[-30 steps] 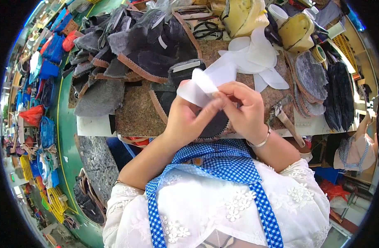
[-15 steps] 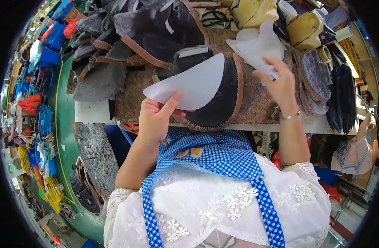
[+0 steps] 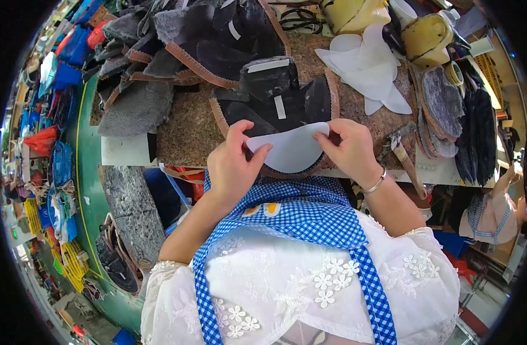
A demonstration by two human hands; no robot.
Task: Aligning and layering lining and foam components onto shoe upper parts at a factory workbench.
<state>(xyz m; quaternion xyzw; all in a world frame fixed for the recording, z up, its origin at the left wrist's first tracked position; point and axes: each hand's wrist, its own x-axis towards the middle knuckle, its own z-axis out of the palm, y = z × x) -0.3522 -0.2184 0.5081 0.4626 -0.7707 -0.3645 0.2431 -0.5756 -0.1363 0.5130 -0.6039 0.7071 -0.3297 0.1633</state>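
Note:
A thin white crescent-shaped sheet (image 3: 289,150) lies over the near, rounded end of a black shoe upper (image 3: 263,112) with a brown stitched edge. My left hand (image 3: 232,164) pinches the sheet's left corner between thumb and fingers. At the opposite corner, my right hand (image 3: 352,150) grips it the same way. Narrow white strips show on the upper's dark face beyond the sheet. To the right, a pile of similar white pieces (image 3: 361,63) rests on the worn brown bench top. Beside my right wrist is a hammer (image 3: 406,158) with a wooden handle.
Stacked black and grey fleecy uppers (image 3: 212,49) fill the bench's left and back. Yellow containers (image 3: 427,40) stand at the back right, near more grey fleecy pieces (image 3: 441,106). A green floor (image 3: 86,172) with crates (image 3: 74,267) lies left; another person (image 3: 493,215) is at far right.
The white sheet has come down onto the upper's near end. My right hand has left the white pile and taken the sheet's right corner. The hammer has come into sight.

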